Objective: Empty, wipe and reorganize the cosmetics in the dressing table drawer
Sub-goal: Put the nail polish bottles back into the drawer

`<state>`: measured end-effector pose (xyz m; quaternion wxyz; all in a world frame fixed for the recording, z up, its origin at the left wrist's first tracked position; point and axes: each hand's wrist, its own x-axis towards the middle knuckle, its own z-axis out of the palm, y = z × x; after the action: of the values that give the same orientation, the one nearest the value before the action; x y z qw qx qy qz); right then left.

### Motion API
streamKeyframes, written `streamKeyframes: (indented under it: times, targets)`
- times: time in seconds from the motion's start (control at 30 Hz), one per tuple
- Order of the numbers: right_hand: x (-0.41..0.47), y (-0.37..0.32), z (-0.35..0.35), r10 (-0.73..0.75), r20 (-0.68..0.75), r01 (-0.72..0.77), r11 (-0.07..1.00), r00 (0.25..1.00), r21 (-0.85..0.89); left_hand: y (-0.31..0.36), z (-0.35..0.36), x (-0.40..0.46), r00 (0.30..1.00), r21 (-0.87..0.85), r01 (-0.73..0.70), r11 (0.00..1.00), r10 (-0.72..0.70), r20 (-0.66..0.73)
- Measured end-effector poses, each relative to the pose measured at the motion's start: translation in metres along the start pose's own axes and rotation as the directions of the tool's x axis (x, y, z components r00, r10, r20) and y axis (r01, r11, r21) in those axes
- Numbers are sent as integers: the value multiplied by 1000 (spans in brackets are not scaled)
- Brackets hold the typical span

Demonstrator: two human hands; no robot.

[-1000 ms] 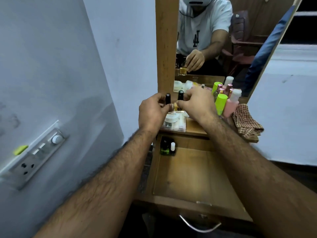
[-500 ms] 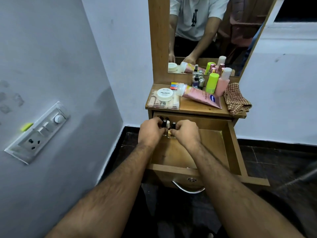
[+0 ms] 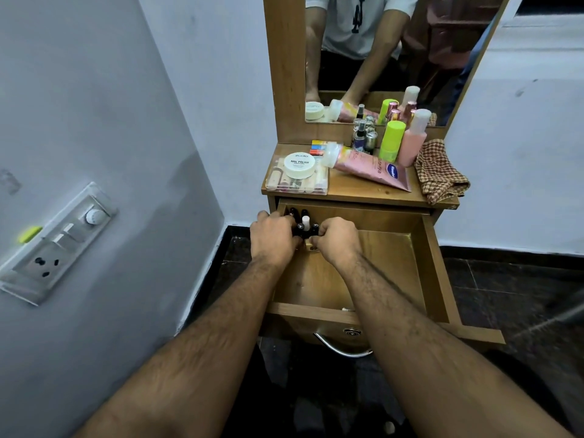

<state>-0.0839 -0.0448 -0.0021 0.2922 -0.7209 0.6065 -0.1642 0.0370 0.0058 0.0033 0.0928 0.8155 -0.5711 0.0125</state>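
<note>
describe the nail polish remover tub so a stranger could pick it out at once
Start at the wooden dressing table below the mirror and look at the left end of its top. A clear plastic box sits there, and the tub rests on it: the only round, flat white container, its lid printed NAIL POLISH.

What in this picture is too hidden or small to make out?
Head view only:
- Small bottles in the drawer: bodies hidden behind the left hand and right hand; cap marks too small.
- Fingers: curled away, exact grip unclear.
- Nail polish tub: fine print too small.
- Pink tube: lettering blurred.
</note>
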Motion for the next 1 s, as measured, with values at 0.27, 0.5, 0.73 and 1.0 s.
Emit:
streamKeyframes:
  times: [0.27,0.5,0.73,1.0]
  targets:
    - [3,-2,7,6,-4,-6,1000,1000,5,-8,6,1,996,9,91,996,-92,20]
    - [1,-4,11,-15,9,15,999,1000,-40,-8,9,-1,994,34,111,993,-110,-23]
    - [5,-7,16,-8,3,9,997,1000,-82,-8,10,0,993,28,113,993,-112,-45]
    - [4,-5,19,-16,-27,15,999,1000,-29,-7,13,2,989,5,134,991,-133,-68]
